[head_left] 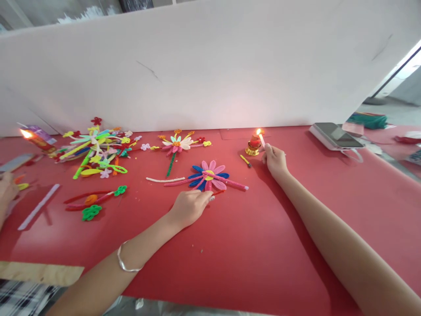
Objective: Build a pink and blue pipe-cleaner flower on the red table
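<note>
My right hand [275,161] pinches a pale glue stick [262,140], whose upper end is at the flame of a small red candle [255,141] in a gold holder. My left hand [190,207] is closed just in front of a pink and blue pipe-cleaner flower [215,175] with a yellow centre. A short red pipe cleaner [219,192] sticks out from its fingertips; the rest is hidden by the fingers. A long pink pipe cleaner [230,183] lies across the flower. Left of it is a white pipe cleaner [164,179].
Behind stands a finished-looking flower [176,145] on a green stem. Many coloured pipe-cleaner pieces [95,149] are heaped at left, near a second lit candle [37,140] and another person's hand [7,188]. A phone [337,135] rests at back right. A white panel [210,66] borders the red table.
</note>
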`<state>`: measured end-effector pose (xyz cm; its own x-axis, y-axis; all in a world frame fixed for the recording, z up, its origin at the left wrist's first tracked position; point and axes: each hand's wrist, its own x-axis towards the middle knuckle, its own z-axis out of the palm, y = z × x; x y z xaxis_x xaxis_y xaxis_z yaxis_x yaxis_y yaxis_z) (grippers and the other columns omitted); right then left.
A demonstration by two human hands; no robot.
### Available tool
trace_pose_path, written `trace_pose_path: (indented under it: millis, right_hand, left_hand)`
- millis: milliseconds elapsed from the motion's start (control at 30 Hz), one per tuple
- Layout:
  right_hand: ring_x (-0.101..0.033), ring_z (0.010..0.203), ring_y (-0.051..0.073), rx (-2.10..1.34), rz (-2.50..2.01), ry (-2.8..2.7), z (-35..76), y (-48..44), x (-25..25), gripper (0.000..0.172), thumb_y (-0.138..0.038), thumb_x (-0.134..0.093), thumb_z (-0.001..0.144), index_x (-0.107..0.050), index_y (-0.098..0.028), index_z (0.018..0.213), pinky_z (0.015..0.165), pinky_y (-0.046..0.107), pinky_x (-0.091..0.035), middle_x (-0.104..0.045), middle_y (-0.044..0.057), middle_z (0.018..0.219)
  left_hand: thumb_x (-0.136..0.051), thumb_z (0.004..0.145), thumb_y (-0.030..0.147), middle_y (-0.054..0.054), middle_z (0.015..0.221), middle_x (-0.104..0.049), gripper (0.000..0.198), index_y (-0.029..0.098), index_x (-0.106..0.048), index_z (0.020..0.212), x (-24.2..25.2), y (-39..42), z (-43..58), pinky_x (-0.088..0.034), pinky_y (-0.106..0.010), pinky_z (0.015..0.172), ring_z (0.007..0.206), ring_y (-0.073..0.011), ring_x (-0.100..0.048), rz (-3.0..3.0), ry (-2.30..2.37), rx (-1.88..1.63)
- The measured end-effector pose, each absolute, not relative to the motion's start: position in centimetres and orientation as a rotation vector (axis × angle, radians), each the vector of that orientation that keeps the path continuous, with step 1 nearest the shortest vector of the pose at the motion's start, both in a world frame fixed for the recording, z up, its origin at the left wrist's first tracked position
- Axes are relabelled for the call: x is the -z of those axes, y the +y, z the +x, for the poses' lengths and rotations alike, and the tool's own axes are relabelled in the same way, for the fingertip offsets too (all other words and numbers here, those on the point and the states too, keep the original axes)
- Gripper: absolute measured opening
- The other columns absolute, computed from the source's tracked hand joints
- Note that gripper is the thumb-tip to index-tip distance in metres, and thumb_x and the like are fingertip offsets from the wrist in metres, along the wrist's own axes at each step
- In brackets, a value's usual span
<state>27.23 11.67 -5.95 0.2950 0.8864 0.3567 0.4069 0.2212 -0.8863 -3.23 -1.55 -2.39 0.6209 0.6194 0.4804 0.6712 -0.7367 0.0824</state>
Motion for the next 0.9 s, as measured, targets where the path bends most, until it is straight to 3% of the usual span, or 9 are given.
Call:
trace_pose_path:
  millis: [133, 467, 900]
  right_hand:
    - [-0.039, 0.039, 0.01, -0.509, -1.396, -1.308, 27.23, 11.53, 5.79, 0.047, -0.055, -0.037, 0.085, -0.06, -0.017, 0.07, 0.046, 0.024, -0.032, -0.043, -0.004, 0.038]
    - [-0.039, 0.039, 0.01, -0.516, -1.369, -1.274, 26.99, 11.21, 5.45, 0.046, -0.058, -0.041, 0.082, -0.058, -0.018, 0.069, 0.045, 0.025, -0.033, -0.042, -0.005, 0.038]
    - [-0.036, 0.038, 0.01, -0.569, -1.36, -1.247, 27.07, 11.22, 5.43, 0.04, -0.056, -0.048, 0.08, -0.059, -0.019, 0.069, 0.043, 0.024, -0.029, -0.041, -0.005, 0.039]
  left_hand:
    - [-0.037, 0.092, 0.025, 0.001, 0.052, -0.058, 0.027, 0.015, -0.061, 0.084, 2.46, -1.57, -3.24, -0.036, -0.018, 0.05, 0.049, -0.0088, -0.054, -2.693, -1.088, 0.768]
    - [-0.035, 0.093, 0.027, 0.002, 0.05, -0.056, 0.03, 0.017, -0.056, 0.073, 2.22, -1.73, -3.14, -0.017, -0.023, 0.043, 0.042, -0.0074, -0.047, -2.7, -1.074, 0.653]
    - [-0.034, 0.093, 0.029, 0.002, 0.05, -0.056, 0.032, 0.017, -0.054, 0.071, 2.45, -1.86, -2.96, -0.017, -0.022, 0.043, 0.044, -0.0082, -0.048, -2.727, -1.153, 0.548]
